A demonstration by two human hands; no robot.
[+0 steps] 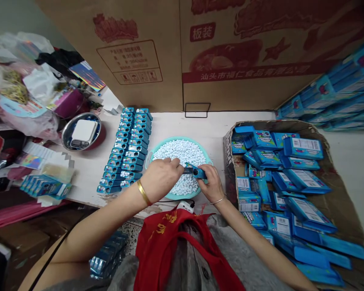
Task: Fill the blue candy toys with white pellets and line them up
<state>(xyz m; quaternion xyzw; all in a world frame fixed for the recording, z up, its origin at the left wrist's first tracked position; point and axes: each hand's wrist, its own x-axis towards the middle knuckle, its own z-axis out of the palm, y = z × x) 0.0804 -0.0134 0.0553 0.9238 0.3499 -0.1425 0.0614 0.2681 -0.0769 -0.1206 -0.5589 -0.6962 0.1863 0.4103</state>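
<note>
A round turquoise basin full of small pale candies stands in the middle of the table. Over its right side, my right hand grips a small blue box with an opening in its upper face. My left hand, with a gold bracelet at the wrist, is closed above the basin's centre. From its fingers a dark object reaches to the blue box; its exact shape is hard to make out. Left of the basin, two columns of blue boxes lie side by side, several showing pale candies in their openings.
On the right, an open carton holds many blue boxes. Large cardboard boxes stand behind, with stacked blue packs at the far right. A metal bowl with a white device and piled bags are at left.
</note>
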